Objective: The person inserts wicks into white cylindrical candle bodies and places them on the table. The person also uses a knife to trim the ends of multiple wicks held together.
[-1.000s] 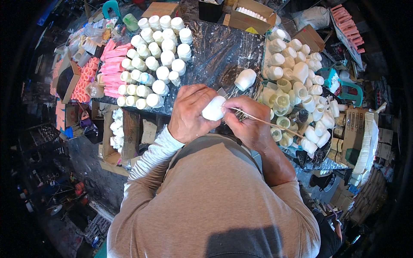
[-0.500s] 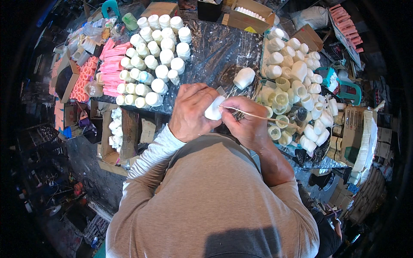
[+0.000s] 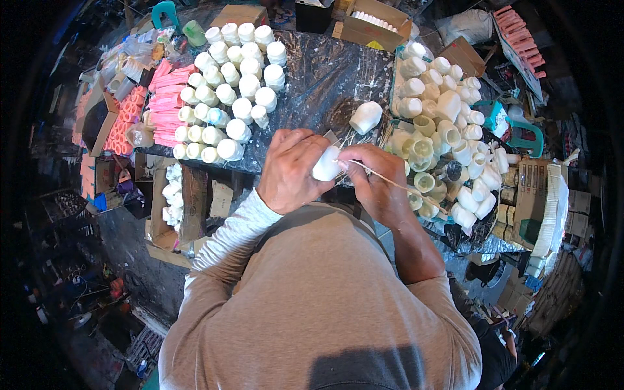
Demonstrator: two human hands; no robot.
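Note:
Over the near edge of the table, my left hand [image 3: 291,170] is closed around a small white rounded piece [image 3: 327,164], shaped like a capped cup. My right hand [image 3: 377,179] pinches a thin tan stick [image 3: 390,181], whose tip meets the white piece on its right side. The stick's other end points down to the right. Just beyond my hands, a similar white piece [image 3: 366,117] lies on its side, close to some loose thin sticks [image 3: 350,139] that are partly hidden by my fingers.
Rows of white capped cups [image 3: 227,94] stand at left, beside pink wrapped bundles [image 3: 172,97]. Many white and translucent cups [image 3: 448,136] crowd the table's right side. Dark plastic covers the table [image 3: 318,71]. A cardboard box [image 3: 374,29] sits at the far edge, another [image 3: 195,201] lower left.
The white piece has turned slightly in my left hand. My right hand has shifted slightly, and the stick now slants more steeply down to the right.

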